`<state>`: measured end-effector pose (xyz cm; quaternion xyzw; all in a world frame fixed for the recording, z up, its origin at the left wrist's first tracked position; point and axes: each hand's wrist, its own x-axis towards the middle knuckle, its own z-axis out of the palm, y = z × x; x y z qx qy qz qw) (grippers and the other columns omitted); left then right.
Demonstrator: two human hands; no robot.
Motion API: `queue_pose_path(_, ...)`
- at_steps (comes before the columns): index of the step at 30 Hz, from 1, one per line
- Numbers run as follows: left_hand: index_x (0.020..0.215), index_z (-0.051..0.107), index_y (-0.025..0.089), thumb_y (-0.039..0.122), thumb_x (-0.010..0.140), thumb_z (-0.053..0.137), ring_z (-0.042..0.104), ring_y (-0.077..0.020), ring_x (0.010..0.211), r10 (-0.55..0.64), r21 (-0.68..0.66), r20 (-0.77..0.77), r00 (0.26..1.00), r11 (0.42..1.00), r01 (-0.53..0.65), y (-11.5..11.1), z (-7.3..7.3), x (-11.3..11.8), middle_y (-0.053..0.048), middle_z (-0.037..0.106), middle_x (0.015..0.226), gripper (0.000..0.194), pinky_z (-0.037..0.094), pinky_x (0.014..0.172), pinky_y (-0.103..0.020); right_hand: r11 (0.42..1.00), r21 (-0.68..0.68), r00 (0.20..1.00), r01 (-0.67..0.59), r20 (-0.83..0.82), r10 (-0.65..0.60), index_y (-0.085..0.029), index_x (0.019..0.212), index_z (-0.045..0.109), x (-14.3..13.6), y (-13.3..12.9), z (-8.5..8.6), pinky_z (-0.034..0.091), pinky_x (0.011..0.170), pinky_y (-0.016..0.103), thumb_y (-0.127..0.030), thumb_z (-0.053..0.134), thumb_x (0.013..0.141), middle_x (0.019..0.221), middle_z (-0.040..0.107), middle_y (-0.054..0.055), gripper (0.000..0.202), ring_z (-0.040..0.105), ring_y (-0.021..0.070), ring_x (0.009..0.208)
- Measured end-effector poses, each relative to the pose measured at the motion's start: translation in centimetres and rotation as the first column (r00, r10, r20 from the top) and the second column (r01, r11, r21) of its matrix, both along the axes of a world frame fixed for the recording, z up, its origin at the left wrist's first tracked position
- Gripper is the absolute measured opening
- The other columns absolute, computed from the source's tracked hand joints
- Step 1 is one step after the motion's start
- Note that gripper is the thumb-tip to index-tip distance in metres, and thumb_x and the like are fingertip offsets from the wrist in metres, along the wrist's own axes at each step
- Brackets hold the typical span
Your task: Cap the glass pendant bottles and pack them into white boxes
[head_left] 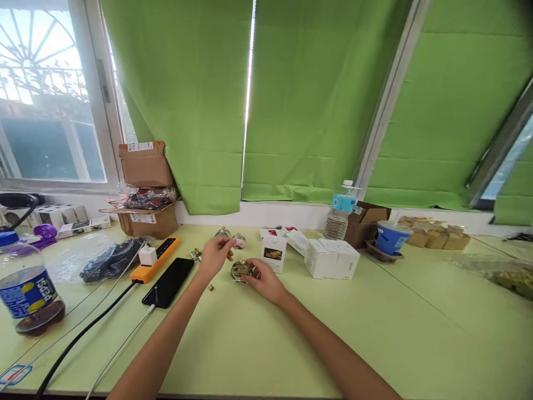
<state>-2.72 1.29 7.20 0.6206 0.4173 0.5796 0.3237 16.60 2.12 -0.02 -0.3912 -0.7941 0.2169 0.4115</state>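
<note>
My right hand grips a round, gold-patterned glass bauble ornament with a small gold cap, low over the table. My left hand is just up and to the left of it, fingers curled together; whatever they pinch, if anything, is too small to make out. Beyond the left hand stand two more bauble ornaments, one clear and gold, the other with a pinkish pattern. Small gold metal caps lie left of that hand, and a tiny brownish-gold piece sits below it.
A white printed box and several plain white boxes stand right of my hands. Leftward lie a black phone on a cable, an orange power strip and a Pepsi bottle. A water bottle stands behind.
</note>
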Motion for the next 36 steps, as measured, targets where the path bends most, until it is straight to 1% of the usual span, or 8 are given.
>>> queue_pose_path(4,0.07,0.066,0.012,0.059,0.069,0.07,0.043,-0.0072,0.045,-0.015,-0.084,0.207,0.978,0.996,0.033,1.8,-2.6,0.9,0.001,0.053,0.052,0.047,0.033,0.043,-0.019,1.0,-0.007,1.0,0.025,-0.001,-0.025,-0.02,0.112,0.063,0.7,-0.1,-0.1,0.047,0.064,0.027,-0.04,0.072,0.077,0.099,0.066,0.005,0.041,0.056,0.0143,0.07)
queue_pose_path(7,0.072,0.068,0.01,0.057,0.065,0.075,0.042,-0.006,0.047,-0.031,-0.178,0.259,0.965,0.981,0.079,1.5,-4.4,0.5,-0.003,0.06,0.062,0.049,0.03,0.042,-0.019,0.999,0.002,0.999,0.04,-0.007,-0.04,-0.02,0.11,0.064,1.0,-0.3,-0.1,0.046,0.064,0.026,-0.041,0.074,0.076,0.097,0.066,0.004,0.041,0.056,0.0144,0.072)
queue_pose_path(9,0.077,0.071,0.01,0.055,0.065,0.075,0.043,-0.006,0.047,-0.058,-0.201,0.253,0.966,0.973,0.111,1.2,-4.9,0.3,-0.006,0.066,0.07,0.047,0.031,0.042,-0.02,0.999,-0.003,0.999,0.048,-0.018,-0.048,-0.02,0.111,0.064,1.1,-0.5,0.0,0.046,0.064,0.026,-0.041,0.074,0.076,0.096,0.065,0.004,0.042,0.056,0.0139,0.071)
queue_pose_path(21,0.1,0.074,0.015,0.049,0.075,0.067,0.05,-0.0098,0.053,-0.143,-0.049,0.162,0.976,0.987,0.152,0.7,-5.3,1.6,-0.006,0.072,0.085,0.043,0.041,0.049,-0.023,1.0,-0.002,1.0,-0.012,-0.007,0.012,-0.019,0.114,0.065,0.8,-1.2,0.3,0.043,0.06,0.025,-0.046,0.067,0.082,0.088,0.067,0.003,0.042,0.054,0.0142,0.066)
queue_pose_path(23,0.1,0.074,0.015,0.047,0.077,0.066,0.058,-0.0127,0.061,-0.134,-0.021,0.121,0.984,0.99,0.137,0.7,-5.2,1.7,-0.007,0.073,0.089,0.04,0.046,0.056,-0.025,1.0,0.018,1.0,-0.003,-0.003,0.003,-0.018,0.115,0.065,0.8,-1.2,0.4,0.044,0.062,0.026,-0.046,0.067,0.082,0.09,0.068,0.004,0.043,0.056,0.0155,0.069)
queue_pose_path(25,0.099,0.074,0.015,0.044,0.078,0.066,0.064,-0.0168,0.076,-0.125,0.027,0.088,0.988,0.992,0.123,0.7,-5.2,1.8,-0.009,0.073,0.096,0.036,0.051,0.069,-0.028,0.999,0.041,1.0,-0.002,-0.002,0.002,-0.018,0.115,0.065,0.8,-1.2,0.3,0.044,0.063,0.027,-0.047,0.068,0.082,0.092,0.068,0.005,0.044,0.057,0.0164,0.072)
queue_pose_path(28,0.101,0.072,0.016,0.041,0.08,0.065,0.066,-0.0195,0.091,-0.13,0.099,0.086,0.988,0.988,0.122,0.9,-5.3,2.0,-0.01,0.071,0.106,0.033,0.051,0.084,-0.032,0.998,0.062,1.0,-0.008,-0.003,0.008,-0.019,0.115,0.066,0.8,-1.1,0.2,0.044,0.064,0.028,-0.046,0.068,0.081,0.095,0.068,0.005,0.044,0.057,0.0169,0.073)
queue_pose_path(36,0.095,0.074,0.016,0.04,0.082,0.064,0.066,-0.021,0.09,-0.123,0.105,0.001,0.992,0.987,0.122,0.8,-5.3,1.9,-0.009,0.073,0.098,0.029,0.051,0.082,-0.032,0.995,0.089,0.998,-0.044,0.037,0.041,-0.019,0.115,0.066,0.6,-1.4,0.6,0.04,0.062,0.027,-0.046,0.065,0.085,0.085,0.064,0.003,0.04,0.052,0.0155,0.069)
